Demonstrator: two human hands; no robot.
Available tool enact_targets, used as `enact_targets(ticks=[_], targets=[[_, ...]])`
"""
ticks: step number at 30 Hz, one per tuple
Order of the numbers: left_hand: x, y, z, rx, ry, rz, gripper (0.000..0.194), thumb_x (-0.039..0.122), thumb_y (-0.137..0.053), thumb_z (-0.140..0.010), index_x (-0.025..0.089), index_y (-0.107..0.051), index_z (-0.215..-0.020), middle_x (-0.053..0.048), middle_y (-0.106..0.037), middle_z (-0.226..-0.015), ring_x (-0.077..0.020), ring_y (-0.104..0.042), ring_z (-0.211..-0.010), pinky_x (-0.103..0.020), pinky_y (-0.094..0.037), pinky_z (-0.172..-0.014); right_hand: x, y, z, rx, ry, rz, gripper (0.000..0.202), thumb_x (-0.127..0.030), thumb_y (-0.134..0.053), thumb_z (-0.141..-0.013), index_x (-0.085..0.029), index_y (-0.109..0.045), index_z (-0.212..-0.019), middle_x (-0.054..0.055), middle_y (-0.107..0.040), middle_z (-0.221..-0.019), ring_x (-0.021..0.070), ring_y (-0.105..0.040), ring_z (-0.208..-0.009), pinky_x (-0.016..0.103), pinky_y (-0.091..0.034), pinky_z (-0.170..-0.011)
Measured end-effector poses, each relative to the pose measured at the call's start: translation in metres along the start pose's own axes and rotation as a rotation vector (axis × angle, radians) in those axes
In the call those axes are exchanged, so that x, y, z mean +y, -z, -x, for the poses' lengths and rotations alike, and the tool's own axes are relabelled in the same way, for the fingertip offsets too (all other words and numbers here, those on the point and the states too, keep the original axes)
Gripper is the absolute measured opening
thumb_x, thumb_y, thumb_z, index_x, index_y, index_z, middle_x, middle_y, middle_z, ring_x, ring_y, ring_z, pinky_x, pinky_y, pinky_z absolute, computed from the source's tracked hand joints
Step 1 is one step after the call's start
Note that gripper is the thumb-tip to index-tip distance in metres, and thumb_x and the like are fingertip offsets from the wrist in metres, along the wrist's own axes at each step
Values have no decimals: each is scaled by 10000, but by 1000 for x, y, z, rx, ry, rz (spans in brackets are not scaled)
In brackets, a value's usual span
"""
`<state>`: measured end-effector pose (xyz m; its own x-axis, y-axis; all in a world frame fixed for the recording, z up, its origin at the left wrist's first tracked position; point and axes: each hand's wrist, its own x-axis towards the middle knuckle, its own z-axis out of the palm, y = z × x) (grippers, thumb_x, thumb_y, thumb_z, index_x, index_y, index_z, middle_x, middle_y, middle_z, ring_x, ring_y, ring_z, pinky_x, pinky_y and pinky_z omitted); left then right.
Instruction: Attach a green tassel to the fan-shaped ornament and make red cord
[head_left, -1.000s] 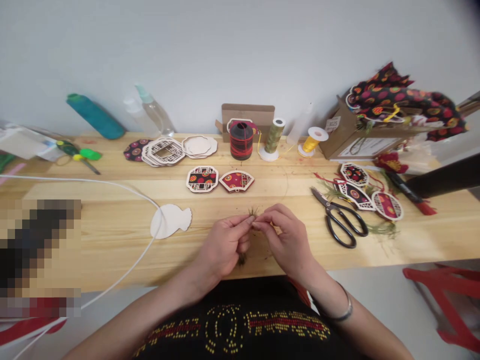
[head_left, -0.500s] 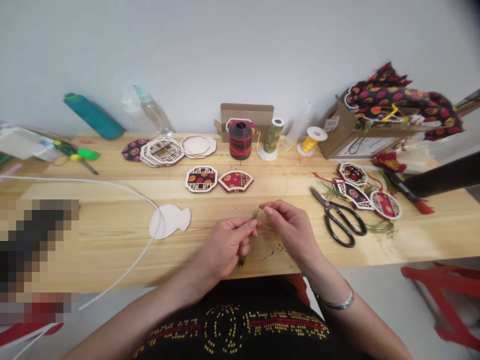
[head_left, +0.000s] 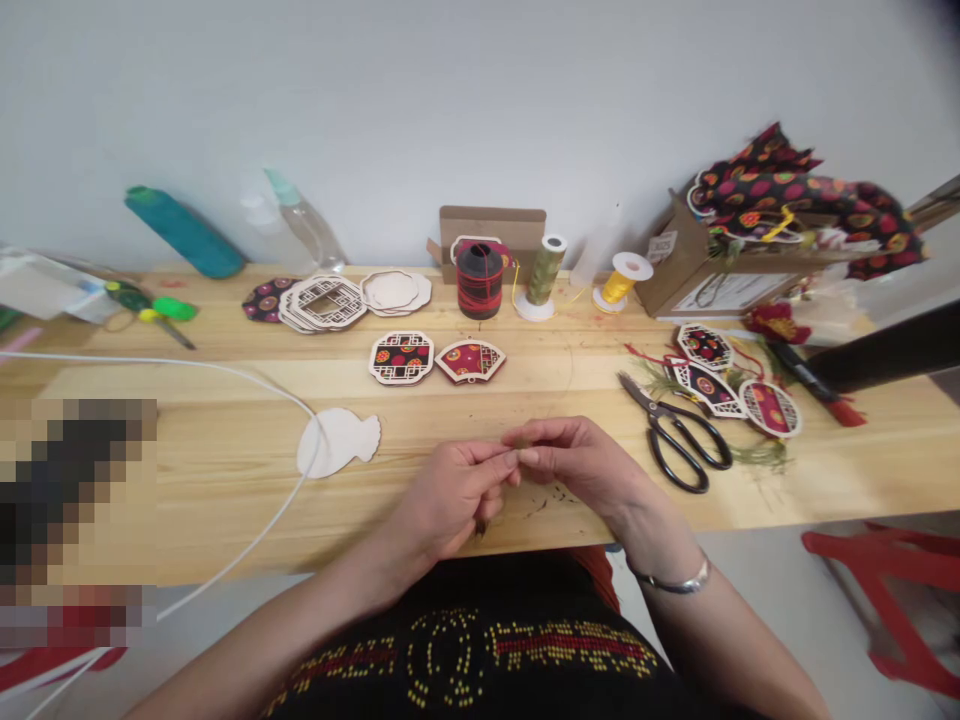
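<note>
My left hand (head_left: 461, 490) is closed in a pinch on a bundle of green threads (head_left: 523, 442), and a dark end of it pokes out below the fist. My right hand (head_left: 570, 455) meets it fingertip to fingertip, its thumb and fingers pinched on the same green tuft, which they mostly hide. Both hands are over the front edge of the wooden table (head_left: 225, 500). Right of them lie black scissors (head_left: 679, 435). Two patterned ornaments, one octagonal (head_left: 401, 358) and one fan-shaped (head_left: 471, 361), lie beyond the hands.
A white fish-shaped piece (head_left: 337, 442) lies at left under a white cable (head_left: 255, 375). Thread spools (head_left: 546, 280) stand along the wall. More ornaments (head_left: 771, 408) and a cardboard box (head_left: 682, 250) with patterned cloth are at right.
My right hand has moved slightly down and left, closing the small gap to my left fingertips. It now pinches the green tuft, which is more covered. My left hand has hardly moved.
</note>
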<state>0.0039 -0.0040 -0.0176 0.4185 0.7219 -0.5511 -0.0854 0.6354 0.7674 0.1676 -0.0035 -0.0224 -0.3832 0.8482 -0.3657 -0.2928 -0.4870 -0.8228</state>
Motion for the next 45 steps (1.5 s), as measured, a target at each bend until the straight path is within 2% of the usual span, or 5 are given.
enact_targets(ticks=[7, 22, 26, 38, 45], targets=[[0, 0, -1, 0, 13, 18, 226, 306, -646, -717, 150, -583, -567, 84, -353, -358, -27, -301, -312, -187, -172, -357, 2, 0, 1, 7, 26, 26, 96, -211, -714, -681, -174, -712, -769, -1, -647, -612, 66, -449, -526, 245, -286, -522], [0, -2, 1, -24, 23, 42, 263, 333, -702, -673, 144, -578, -539, 79, -368, -381, -18, -289, -324, -195, -147, -365, 3, 1, 2, 13, -26, -13, 223, -220, -768, -636, -187, -710, -848, -2, -676, -686, 97, -573, -623, 259, -415, -613], [3, -2, 3, -61, 47, 73, 222, 320, -718, -670, 117, -638, -631, 47, -472, -521, 3, -284, -351, -203, -139, -374, 4, 4, 3, -37, -32, -23, 206, -238, -763, -643, -176, -711, -833, 11, -693, -710, 111, -603, -659, 283, -444, -679], [2, -2, 5, -91, 42, 55, 210, 308, -681, -707, 110, -630, -656, 27, -516, -594, 7, -316, -360, -209, -139, -385, 3, 0, 4, -27, -17, 0, 133, -277, -726, -689, -154, -681, -710, 15, -664, -591, 76, -502, -523, 237, -294, -511], [-1, -2, 5, -115, 36, 57, 207, 312, -675, -720, 123, -614, -663, 26, -523, -604, -4, -318, -382, -202, -151, -393, 2, -3, 7, 31, 75, 79, 140, -271, -691, -720, -167, -636, -643, -4, -628, -550, 92, -522, -536, 261, -325, -543]])
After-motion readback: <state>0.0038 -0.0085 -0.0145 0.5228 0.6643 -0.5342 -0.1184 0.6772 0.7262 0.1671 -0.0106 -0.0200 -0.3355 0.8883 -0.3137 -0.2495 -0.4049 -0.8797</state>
